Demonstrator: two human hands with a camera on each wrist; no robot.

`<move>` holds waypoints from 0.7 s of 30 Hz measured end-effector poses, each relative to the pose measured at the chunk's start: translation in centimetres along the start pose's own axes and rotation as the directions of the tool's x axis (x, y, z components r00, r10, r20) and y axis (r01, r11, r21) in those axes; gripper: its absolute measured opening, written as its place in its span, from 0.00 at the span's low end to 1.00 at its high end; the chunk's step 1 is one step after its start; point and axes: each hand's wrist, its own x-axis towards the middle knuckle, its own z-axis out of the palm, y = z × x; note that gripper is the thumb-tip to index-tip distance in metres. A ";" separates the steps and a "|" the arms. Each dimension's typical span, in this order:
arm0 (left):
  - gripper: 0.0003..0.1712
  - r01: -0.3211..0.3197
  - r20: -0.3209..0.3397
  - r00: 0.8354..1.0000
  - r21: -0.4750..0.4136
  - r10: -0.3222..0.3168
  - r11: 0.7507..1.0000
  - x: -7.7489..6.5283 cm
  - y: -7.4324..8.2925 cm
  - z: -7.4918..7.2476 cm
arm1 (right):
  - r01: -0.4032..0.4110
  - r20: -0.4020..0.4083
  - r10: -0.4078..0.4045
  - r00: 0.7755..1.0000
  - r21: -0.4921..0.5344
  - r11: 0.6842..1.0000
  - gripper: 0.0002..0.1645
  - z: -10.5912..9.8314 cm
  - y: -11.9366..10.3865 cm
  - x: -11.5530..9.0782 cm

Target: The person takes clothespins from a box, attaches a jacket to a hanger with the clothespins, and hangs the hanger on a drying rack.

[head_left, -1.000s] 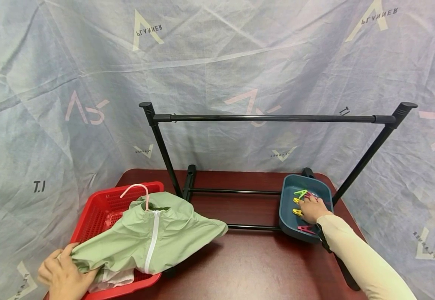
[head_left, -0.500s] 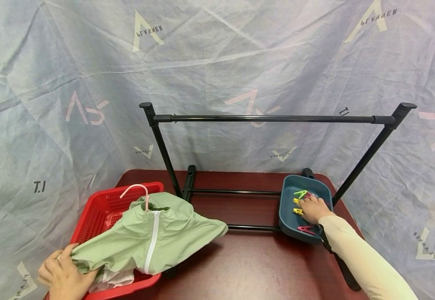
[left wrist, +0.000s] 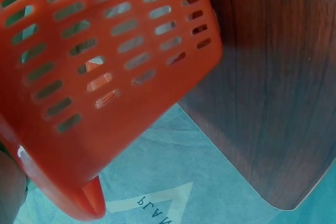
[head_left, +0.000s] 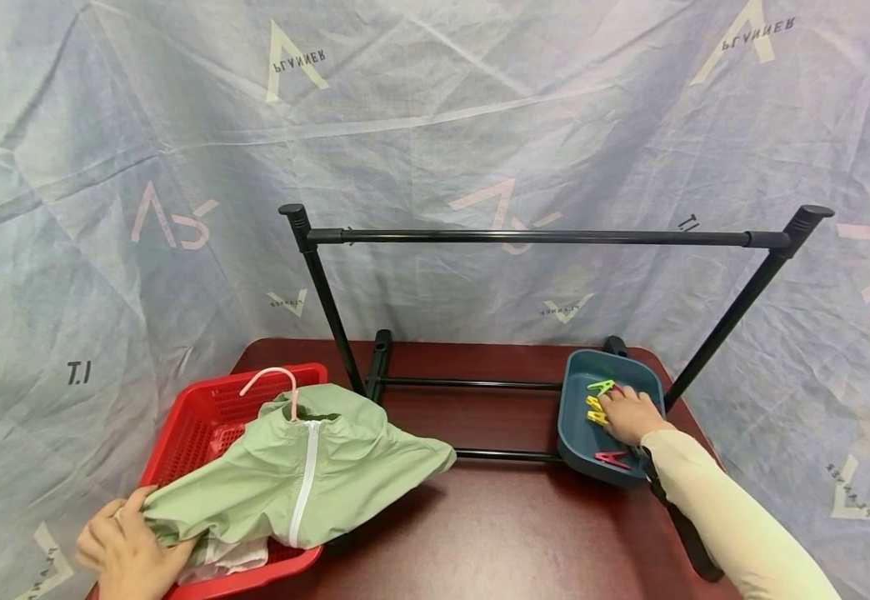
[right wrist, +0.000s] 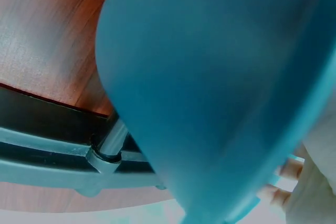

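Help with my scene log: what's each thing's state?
Red basket: upright, holding white cloth
Green jacket: zip looks closed, draped over basket
Pink hanger: partly hidden
Left hand: gripping jacket
Blue tray: upright
Clothespins: lying in tray
Right hand: inside tray, grip unclear
Black rack: upright

Lower left of frame: my left hand (head_left: 129, 546) grips a light-green, white-zipped fabric jacket (head_left: 363, 471) lying across a red perforated plastic basket (head_left: 183, 442). Right side: my right hand (head_left: 632, 417) is among coloured plastic clips (head_left: 597, 417) in a blue rounded tray (head_left: 577, 433). Centre: a black tubular rack (head_left: 540, 237).
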 end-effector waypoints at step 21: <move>0.60 0.018 0.068 0.998 0.000 -0.018 1.000 0.0 -0.1 -0.3 | 0.046 -0.155 -0.048 0.987 -0.017 0.999 0.22 -0.4 -0.1 0.0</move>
